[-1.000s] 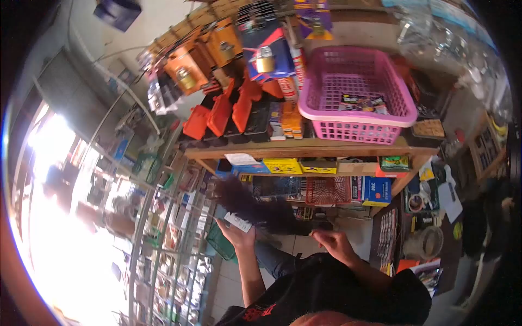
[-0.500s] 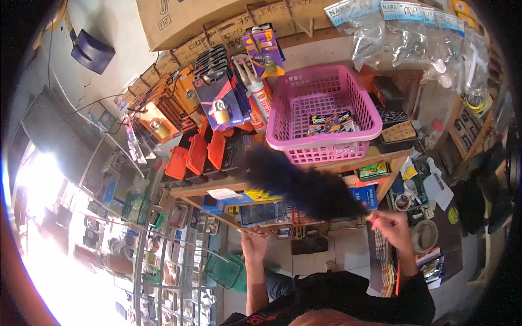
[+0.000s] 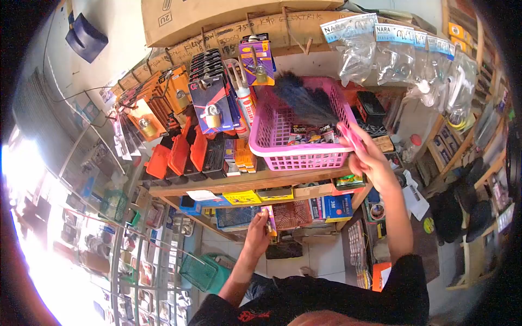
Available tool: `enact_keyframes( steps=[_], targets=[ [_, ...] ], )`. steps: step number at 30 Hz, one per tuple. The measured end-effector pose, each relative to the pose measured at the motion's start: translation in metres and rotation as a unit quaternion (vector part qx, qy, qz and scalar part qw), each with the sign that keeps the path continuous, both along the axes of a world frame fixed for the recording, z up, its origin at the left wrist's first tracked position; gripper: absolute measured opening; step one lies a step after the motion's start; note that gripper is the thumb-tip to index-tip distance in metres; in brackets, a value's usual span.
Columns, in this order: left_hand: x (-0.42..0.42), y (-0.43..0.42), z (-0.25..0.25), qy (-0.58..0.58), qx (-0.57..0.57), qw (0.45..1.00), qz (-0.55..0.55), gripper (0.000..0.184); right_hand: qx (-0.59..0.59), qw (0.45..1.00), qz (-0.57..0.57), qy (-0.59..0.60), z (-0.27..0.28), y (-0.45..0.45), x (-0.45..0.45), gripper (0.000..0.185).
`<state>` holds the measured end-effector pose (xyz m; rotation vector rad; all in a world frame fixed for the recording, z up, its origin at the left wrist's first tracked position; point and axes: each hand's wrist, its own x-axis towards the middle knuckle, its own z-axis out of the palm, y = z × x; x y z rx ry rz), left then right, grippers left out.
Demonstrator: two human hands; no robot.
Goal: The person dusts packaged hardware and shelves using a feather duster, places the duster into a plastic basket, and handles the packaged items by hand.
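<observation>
My right hand (image 3: 368, 160) is closed round the pink handle of a dark feather duster (image 3: 307, 100). The duster's feathers reach into a pink plastic basket (image 3: 304, 161), over small packets (image 3: 312, 135) lying in it. Lower down and to the left, my left hand (image 3: 258, 233) pinches a small purple-and-yellow pack (image 3: 271, 221) in front of the lower shelf. The hand partly covers this pack.
Carded padlocks (image 3: 212, 115) hang left of the basket, above orange-lidded bins (image 3: 179, 157). Clear NARA bags (image 3: 356, 60) hang at upper right. A wooden shelf edge (image 3: 228, 185) crosses below the basket. A green basket (image 3: 204, 271) stands low on the left.
The duster has moved from in front of the shelf up into the pink basket as my right hand rose. My left hand's pack now shows its purple-and-yellow side. The view has shifted.
</observation>
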<state>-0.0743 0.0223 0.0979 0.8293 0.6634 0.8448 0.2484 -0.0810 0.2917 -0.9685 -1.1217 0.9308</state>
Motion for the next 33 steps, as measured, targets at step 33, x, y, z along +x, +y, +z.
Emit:
enact_keyframes(
  steps=[33],
  targets=[
    [0.083,0.006,0.285,-0.198,0.467,0.849,0.151,0.037,0.264,0.946,-0.033,-0.184,0.115,0.050,-0.123,0.039]
  ],
)
